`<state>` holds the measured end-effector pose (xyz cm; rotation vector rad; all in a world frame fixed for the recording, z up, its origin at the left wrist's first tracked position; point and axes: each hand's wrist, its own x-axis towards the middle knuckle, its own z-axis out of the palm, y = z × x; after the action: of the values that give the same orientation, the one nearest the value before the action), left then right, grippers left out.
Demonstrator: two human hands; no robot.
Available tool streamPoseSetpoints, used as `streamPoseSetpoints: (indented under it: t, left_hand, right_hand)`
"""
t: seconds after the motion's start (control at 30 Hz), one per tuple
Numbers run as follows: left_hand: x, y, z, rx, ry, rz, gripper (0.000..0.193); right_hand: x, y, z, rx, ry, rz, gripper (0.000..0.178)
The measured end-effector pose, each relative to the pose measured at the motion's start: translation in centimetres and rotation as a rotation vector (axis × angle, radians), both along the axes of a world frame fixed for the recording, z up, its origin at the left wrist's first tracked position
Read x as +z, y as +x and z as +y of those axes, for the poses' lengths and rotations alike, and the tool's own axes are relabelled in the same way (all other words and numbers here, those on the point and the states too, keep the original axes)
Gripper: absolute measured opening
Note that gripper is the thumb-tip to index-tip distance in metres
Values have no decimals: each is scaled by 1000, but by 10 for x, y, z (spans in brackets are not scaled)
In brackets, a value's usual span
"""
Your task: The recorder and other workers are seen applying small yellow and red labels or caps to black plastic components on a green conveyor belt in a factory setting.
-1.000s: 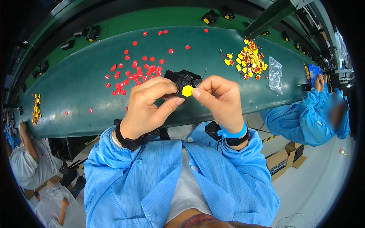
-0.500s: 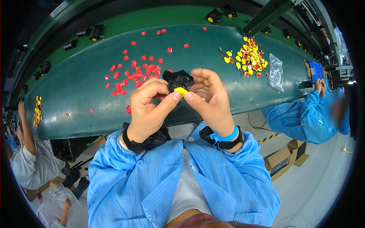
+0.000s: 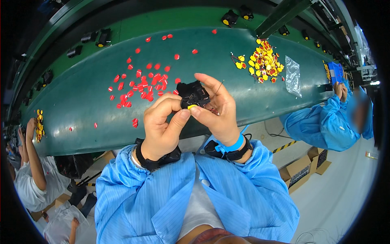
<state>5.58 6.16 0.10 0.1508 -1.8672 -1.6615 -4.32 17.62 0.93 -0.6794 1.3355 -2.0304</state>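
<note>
A small black plastic housing (image 3: 193, 92) is held up between my two hands, over the near side of the green table. My left hand (image 3: 164, 124) is closed on its left side, thumb pressing at the lower edge. From the right, my right hand (image 3: 221, 112) grips it with the thumb on a yellow disc (image 3: 191, 106) at the housing's lower edge; the index finger stretches up behind. Thin reddish wires (image 3: 211, 109) show beside the right palm. Just beyond my left hand lie many scattered red discs (image 3: 143, 87), several with a pale line.
A heap of yellow and red wired discs (image 3: 266, 61) and a clear plastic bag (image 3: 293, 76) lie on the table (image 3: 219, 53) to the right. Black housings (image 3: 230, 18) stand along the far ledge. Co-workers sit at both ends; open cartons (image 3: 298, 171) are on the floor.
The housing has tilted, and less of the yellow disc shows. Wires have come into sight by my right palm. At the left, a co-worker's hand has reached the yellow discs.
</note>
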Motion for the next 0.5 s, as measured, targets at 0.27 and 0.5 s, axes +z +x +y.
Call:
streamPoseSetpoints:
  t: [0.27,0.5]
  left_hand:
    - [-11,-27,-19,3,146,-167,12]
    - [27,-125,-154,324,-1011,-178,11]
  right_hand:
    - [-31,-28,-11,55,65,-147,66]
    - [-31,-110,45,-277,386,201,30]
